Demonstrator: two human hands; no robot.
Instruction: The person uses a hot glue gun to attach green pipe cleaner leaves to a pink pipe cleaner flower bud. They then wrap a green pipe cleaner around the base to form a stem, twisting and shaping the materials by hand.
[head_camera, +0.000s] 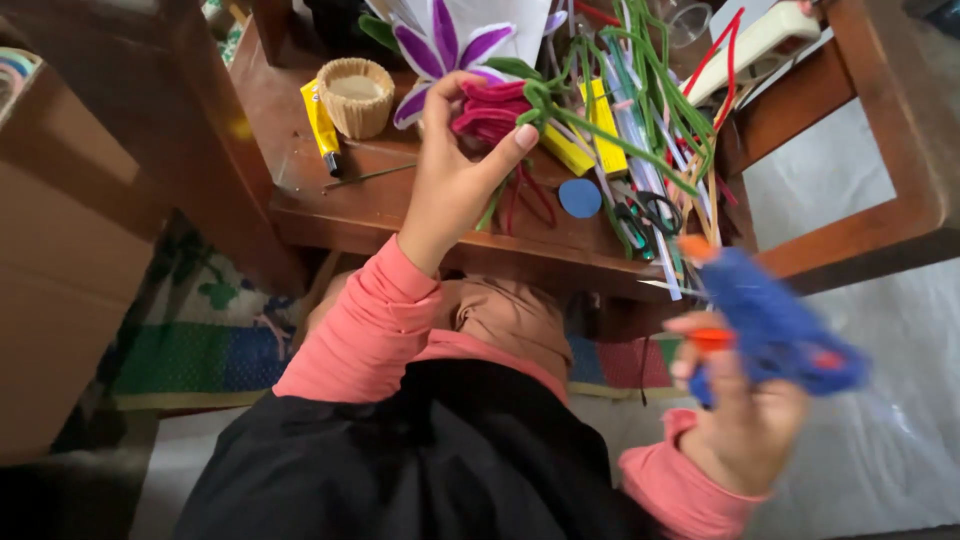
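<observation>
Two hands: left hand grips pink flower, right hand blue glue gun.

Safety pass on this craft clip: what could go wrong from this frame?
1. The right hand has a finger on the blue glue gun trigger, and the gun is motion-blurred; its nozzle may brush the clutter.
2. The left hand grips the pink pipe-cleaner flower bare-fingered, so glue could reach the fingers.
3. Scissors lie near the table's edge.
</observation>
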